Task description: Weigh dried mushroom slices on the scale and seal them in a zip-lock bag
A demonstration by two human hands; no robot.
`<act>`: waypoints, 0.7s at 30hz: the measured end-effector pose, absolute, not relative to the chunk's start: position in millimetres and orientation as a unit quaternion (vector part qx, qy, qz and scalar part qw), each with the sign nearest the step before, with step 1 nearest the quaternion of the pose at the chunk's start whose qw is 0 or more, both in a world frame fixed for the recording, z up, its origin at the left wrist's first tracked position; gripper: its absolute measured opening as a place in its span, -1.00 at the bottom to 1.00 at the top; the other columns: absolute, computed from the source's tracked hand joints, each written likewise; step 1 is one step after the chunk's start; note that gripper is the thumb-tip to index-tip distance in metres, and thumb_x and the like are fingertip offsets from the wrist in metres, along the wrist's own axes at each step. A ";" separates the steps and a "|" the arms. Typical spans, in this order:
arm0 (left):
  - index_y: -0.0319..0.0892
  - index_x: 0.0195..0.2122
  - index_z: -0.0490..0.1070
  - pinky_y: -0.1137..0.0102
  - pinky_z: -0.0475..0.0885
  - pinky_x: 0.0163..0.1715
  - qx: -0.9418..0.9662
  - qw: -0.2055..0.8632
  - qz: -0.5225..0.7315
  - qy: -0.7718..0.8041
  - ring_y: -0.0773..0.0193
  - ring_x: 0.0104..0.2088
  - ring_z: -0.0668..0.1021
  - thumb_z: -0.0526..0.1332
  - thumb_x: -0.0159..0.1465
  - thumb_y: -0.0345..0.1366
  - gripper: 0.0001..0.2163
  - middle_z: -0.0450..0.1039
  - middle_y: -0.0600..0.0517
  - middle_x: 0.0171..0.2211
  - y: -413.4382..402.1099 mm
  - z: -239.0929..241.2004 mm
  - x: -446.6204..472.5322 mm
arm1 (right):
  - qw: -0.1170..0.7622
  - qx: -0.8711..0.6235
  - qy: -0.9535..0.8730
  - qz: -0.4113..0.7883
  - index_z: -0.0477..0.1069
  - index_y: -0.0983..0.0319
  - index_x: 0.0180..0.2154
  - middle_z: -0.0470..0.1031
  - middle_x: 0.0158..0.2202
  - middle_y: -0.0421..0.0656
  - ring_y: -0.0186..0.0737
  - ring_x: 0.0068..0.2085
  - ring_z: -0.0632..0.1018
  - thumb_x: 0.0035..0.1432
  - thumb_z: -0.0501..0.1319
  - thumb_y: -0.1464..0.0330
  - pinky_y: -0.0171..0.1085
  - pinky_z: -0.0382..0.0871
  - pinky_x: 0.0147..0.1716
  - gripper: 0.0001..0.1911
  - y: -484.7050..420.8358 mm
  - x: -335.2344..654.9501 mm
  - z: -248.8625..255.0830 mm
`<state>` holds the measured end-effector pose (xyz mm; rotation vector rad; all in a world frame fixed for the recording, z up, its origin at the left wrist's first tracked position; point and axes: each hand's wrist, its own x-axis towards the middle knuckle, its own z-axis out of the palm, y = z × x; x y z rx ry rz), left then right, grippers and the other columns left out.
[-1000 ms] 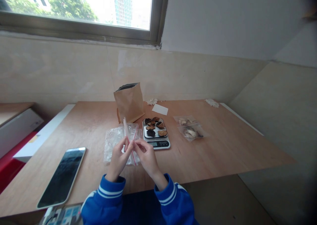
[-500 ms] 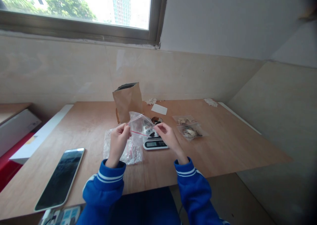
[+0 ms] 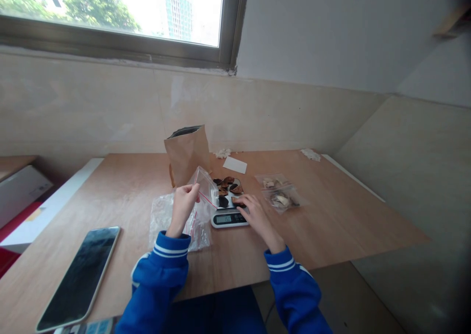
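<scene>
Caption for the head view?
Left hand holds a small zip bag open; right hand reaches dried slices on scale.

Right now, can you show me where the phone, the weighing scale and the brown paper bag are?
phone point(image 3: 78, 275), head view, middle of its dark screen.
weighing scale point(image 3: 227, 218), head view, its front display.
brown paper bag point(image 3: 187, 155), head view, its front face.

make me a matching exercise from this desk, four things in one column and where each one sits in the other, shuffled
Things:
1. small zip bag
2. dark dried slices
3. phone
4. brown paper bag

Places:
a. lying flat near the table's left front edge
b. standing open-topped behind the scale
c. held up in the left hand
d. on the scale's tray, by the right hand

Pairs: 1-c, 2-d, 3-a, 4-b
</scene>
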<state>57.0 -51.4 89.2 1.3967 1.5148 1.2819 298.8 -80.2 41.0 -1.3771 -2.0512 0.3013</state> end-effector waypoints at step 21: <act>-0.14 -0.70 0.20 0.43 0.20 -0.53 0.527 0.374 0.577 0.500 0.36 -0.62 0.29 0.14 0.21 -0.07 -0.60 0.19 0.12 -0.71 -58.5 68.3 55.9 | 0.476 -0.509 -0.701 0.154 0.48 0.19 -0.06 0.50 -0.08 -0.03 -0.13 -0.04 0.50 0.29 0.08 0.36 -0.12 0.39 0.01 -0.74 -60.7 238.6 79.5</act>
